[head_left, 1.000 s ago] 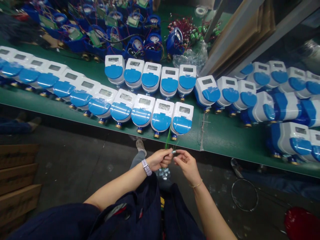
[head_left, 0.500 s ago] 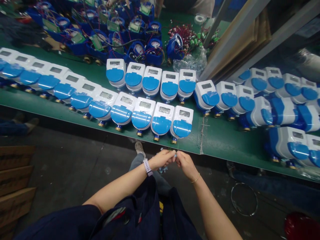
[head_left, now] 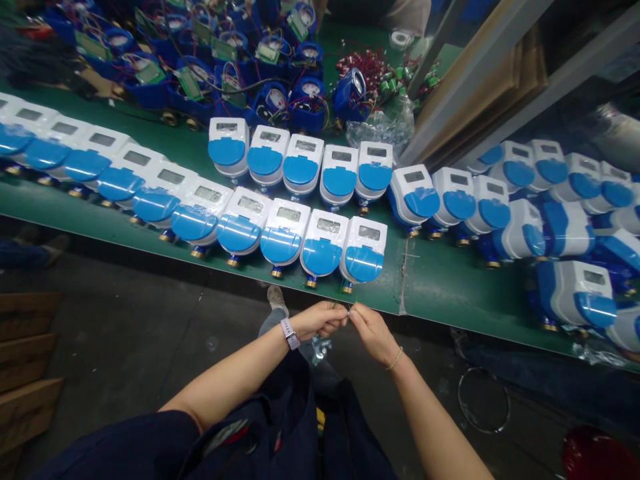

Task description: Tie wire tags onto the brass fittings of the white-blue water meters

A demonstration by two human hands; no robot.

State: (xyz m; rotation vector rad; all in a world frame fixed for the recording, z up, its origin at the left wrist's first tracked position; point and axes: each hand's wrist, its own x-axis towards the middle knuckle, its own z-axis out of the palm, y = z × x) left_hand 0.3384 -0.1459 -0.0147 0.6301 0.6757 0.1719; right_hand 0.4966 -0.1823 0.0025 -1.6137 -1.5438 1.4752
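Note:
My left hand and my right hand are close together just below the green bench edge. Their fingertips pinch a thin wire with a tiny metal piece, too small to make out well. A small heap of metal and blue bits lies just under my left hand. The nearest white-and-blue water meter lies just above my hands, its brass fitting at the bench edge, not touching them. Several alike meters form rows along the bench.
Blue meters with exposed circuit boards and wires crowd the far bench, beside red wires and green parts and a plastic bag. Cardboard boxes stand at left. A wire coil lies on the floor at right.
The green wire strands standing above my hands earlier no longer show. My hands have moved closer together and slightly lower. The view has shifted slightly.

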